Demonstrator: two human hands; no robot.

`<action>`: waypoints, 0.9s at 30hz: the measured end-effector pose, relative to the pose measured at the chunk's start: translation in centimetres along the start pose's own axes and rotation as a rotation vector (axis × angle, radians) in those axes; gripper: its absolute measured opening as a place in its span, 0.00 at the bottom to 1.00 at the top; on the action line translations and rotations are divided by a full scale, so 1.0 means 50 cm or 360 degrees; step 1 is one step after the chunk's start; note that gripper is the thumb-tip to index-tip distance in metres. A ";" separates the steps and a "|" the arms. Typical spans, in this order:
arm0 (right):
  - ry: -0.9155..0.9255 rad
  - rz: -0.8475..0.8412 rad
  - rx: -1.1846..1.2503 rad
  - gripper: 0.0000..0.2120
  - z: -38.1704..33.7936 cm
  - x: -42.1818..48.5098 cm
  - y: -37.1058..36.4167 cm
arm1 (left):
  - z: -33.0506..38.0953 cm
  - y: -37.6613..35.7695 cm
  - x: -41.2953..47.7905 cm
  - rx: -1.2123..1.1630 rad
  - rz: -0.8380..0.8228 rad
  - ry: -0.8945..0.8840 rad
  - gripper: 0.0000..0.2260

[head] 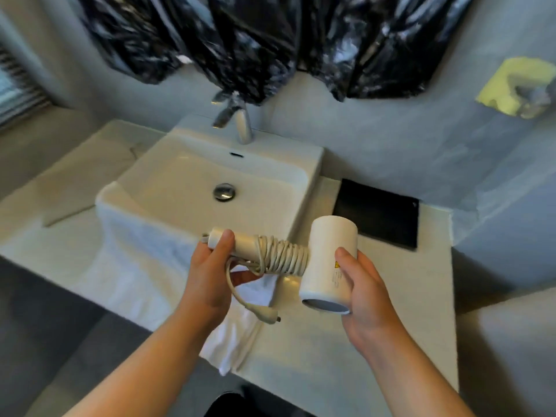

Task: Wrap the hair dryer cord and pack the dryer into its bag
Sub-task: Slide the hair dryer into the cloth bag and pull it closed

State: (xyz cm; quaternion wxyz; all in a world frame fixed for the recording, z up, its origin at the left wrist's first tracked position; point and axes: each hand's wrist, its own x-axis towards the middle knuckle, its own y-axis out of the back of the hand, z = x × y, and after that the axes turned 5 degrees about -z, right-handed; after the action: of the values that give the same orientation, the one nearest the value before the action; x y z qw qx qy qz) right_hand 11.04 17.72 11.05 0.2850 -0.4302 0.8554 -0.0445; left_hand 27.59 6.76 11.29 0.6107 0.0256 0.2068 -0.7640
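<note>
I hold a white hair dryer (329,260) level above the front of the vanity. Its barrel lies in my right hand (364,293), nozzle end toward me. My left hand (210,275) grips the end of the handle, thumb on top. The cream cord (281,255) is coiled in many turns around the handle. A short loose tail hangs below my left hand and ends in the plug (266,314). A flat black bag (379,213) lies on the counter behind the dryer, to the right of the sink.
A white sink (168,176) with a chrome tap (240,121) sits behind my hands. A white towel (144,260) hangs over its front edge and the counter. Black plastic sheeting (255,40) covers the wall above. A yellow-green cloth (517,85) hangs at the right.
</note>
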 end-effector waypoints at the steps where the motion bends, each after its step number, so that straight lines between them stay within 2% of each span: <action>1: -0.0025 -0.0056 0.0007 0.18 -0.003 -0.001 -0.033 | 0.019 0.027 -0.006 -0.0019 0.0034 -0.0032 0.08; 8: -0.0183 -0.0377 -0.0106 0.24 0.018 -0.001 -0.260 | 0.125 0.219 -0.010 -0.0174 0.0297 -0.0232 0.06; 10: -0.0218 -0.0438 -0.0142 0.23 0.038 0.002 -0.330 | 0.150 0.281 -0.003 -0.0228 0.0357 -0.0268 0.06; 14: -0.0352 -0.0544 -0.0173 0.29 0.099 0.010 -0.487 | 0.194 0.436 0.030 -0.0290 0.0420 -0.0291 0.05; 21: -0.0502 -0.0568 -0.0216 0.31 0.233 0.020 -0.786 | 0.285 0.730 0.106 -0.0341 0.0533 -0.0246 0.05; 25: -0.0418 -0.0575 -0.0204 0.28 0.276 0.015 -0.912 | 0.340 0.846 0.127 -0.0403 0.0488 -0.0198 0.06; 27: -0.0360 -0.0575 -0.0194 0.28 0.290 0.020 -0.951 | 0.362 0.886 0.140 -0.0419 0.0417 -0.0170 0.11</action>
State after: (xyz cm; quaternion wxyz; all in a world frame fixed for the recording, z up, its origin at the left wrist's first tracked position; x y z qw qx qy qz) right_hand 51.99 -10.37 13.82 0.3402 -0.5951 0.7280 0.0055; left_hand 71.52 -13.44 13.16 0.7130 -0.0683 0.2672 -0.6446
